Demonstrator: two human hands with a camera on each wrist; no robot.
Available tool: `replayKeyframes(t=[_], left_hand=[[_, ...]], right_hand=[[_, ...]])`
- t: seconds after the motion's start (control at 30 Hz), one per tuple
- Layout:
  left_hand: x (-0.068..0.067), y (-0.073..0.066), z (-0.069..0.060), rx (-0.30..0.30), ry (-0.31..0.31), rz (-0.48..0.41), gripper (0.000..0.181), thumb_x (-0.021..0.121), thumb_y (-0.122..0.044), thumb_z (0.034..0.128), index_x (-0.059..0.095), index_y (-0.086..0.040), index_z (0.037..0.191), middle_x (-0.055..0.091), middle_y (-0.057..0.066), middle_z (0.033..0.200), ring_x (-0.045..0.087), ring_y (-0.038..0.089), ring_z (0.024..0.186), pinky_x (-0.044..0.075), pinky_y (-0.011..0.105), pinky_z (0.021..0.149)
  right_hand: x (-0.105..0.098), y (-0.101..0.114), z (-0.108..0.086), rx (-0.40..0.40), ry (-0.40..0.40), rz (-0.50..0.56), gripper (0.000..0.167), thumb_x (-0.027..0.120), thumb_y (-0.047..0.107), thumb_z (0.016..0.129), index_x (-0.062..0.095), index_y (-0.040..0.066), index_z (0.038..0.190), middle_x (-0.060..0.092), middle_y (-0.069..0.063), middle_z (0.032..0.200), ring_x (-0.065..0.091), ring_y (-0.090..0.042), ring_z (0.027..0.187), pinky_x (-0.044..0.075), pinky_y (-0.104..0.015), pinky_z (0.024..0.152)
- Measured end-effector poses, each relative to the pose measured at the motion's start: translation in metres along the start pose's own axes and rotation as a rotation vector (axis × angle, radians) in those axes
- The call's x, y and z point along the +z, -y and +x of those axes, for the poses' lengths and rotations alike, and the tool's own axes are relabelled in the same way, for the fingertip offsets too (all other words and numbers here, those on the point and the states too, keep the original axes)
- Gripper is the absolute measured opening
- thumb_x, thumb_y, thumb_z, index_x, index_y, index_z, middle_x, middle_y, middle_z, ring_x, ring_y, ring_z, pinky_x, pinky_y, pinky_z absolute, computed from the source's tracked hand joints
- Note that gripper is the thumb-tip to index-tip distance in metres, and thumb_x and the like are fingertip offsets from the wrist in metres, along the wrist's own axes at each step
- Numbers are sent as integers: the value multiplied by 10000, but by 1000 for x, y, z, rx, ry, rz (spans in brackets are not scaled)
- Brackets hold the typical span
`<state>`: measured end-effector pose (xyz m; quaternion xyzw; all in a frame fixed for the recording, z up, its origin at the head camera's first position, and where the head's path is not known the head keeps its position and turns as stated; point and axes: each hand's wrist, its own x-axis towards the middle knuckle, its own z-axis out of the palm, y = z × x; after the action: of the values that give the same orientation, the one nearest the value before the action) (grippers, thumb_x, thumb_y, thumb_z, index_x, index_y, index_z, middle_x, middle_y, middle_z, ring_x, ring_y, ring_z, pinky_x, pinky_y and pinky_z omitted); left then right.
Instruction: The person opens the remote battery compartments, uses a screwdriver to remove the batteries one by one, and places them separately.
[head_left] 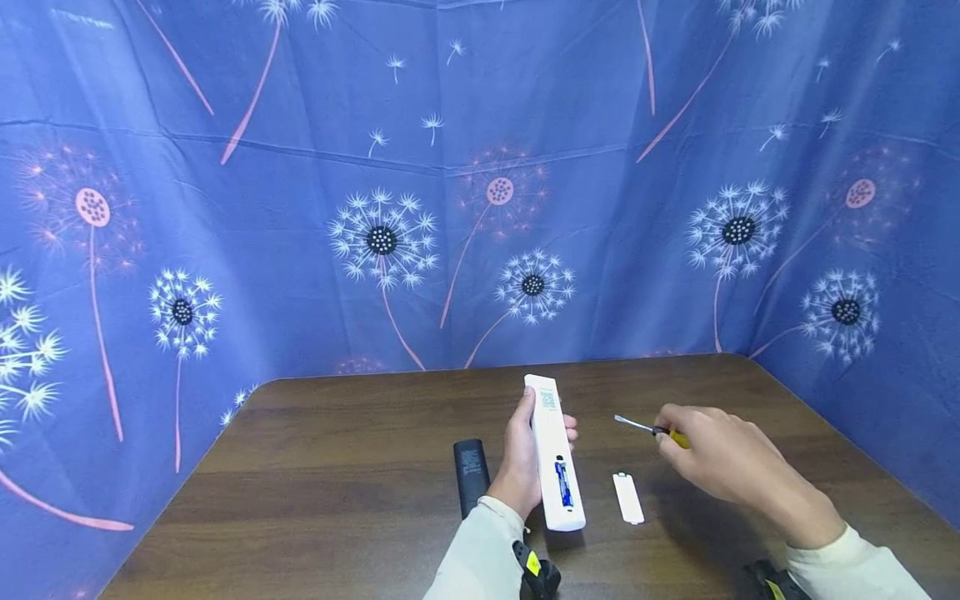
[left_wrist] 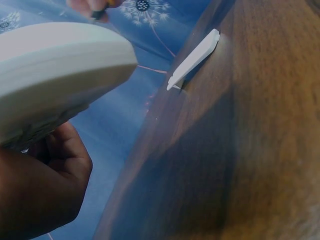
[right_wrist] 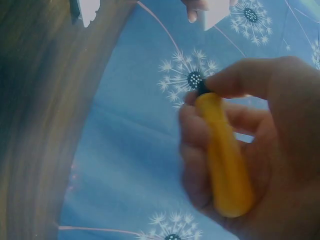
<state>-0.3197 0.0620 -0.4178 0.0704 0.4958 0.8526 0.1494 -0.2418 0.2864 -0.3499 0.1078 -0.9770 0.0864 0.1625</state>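
My left hand (head_left: 517, 460) grips remote (head_left: 550, 443), long axis forward; right hand (head_left: 723, 454), curled round screwdriver (right_wrist: 225, 157), hangs apart to its right.

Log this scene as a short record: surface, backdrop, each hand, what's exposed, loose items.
Surface: brown wood-grain table
Backdrop: blue cloth printed with dandelions
Left hand: grips a long white plastic remote control, back facing up
Right hand: holds a yellow-handled screwdriver with a slim metal shaft, tip apart from the remote control
Exposed: blue cylindrical battery in the remote control's back
Loose, right: thin white rectangular plastic cover on the table
Loose, left: black oblong object, partly hidden; purpose unclear
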Motion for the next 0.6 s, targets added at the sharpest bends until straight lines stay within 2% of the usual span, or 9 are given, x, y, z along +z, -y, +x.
replayKeyframes(t=[0.2,0.43,0.6], left_hand=[[0,2,1,6,-2,-27,732,351,-638,1001,431,-53,1434,663,154,989,640,190,800,487,324,766],[-2,6,-1,-29,-19,-12,748,358,-661,990,424,-80,1456,673,169,1031,654,223,847,488,337,788],[-1,5,0,-23,-4,7,757,363,-653,991,396,-79,1483,678,148,1016,658,236,878,491,322,774]], right_hand=[[1,4,3,-15,-103,53,32,650,215,902,676,231,910,497,129,693,473,-119,644,370,-346,548],[7,2,2,-30,-67,84,67,707,209,890,649,239,905,428,135,630,425,-75,583,330,-304,521],[7,1,3,-76,-55,88,73,699,257,938,643,267,893,445,170,640,423,-38,582,341,-284,524]])
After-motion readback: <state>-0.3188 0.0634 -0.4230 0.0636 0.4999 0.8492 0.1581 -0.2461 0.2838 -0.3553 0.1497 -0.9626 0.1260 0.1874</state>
